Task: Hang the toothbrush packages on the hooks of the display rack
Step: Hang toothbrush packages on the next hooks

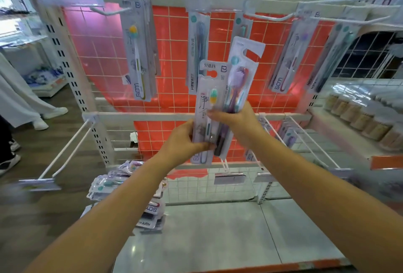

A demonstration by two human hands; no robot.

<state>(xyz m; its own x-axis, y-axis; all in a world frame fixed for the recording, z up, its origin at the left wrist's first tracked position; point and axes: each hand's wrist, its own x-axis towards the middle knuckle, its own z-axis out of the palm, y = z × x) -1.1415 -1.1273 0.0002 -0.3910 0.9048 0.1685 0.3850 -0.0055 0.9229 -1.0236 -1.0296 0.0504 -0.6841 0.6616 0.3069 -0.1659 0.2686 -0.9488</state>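
In front of the display rack (196, 117) I hold two toothbrush packages upright. My left hand (185, 142) grips the lower part of a white package (208, 98) with a yellow-green brush. My right hand (237, 120) grips a taller package (242, 72) with purple and pink brushes, just behind and right of the first. Packages hang on upper hooks: one at left (137, 54), a dark one in the middle (197, 50), others at right (290, 59). A bare upper hook (272, 17) juts out right of centre. Several loose packages (130, 187) lie piled on the lower shelf's left end.
The grey lower shelf (218, 233) spreads below my arms. Long white hooks (65, 153) stick out at lower left; more hooks with packages (290, 135) sit at lower right. Jars (359, 118) line a shelf at right. A person's legs and shoes (13, 146) stand at left.
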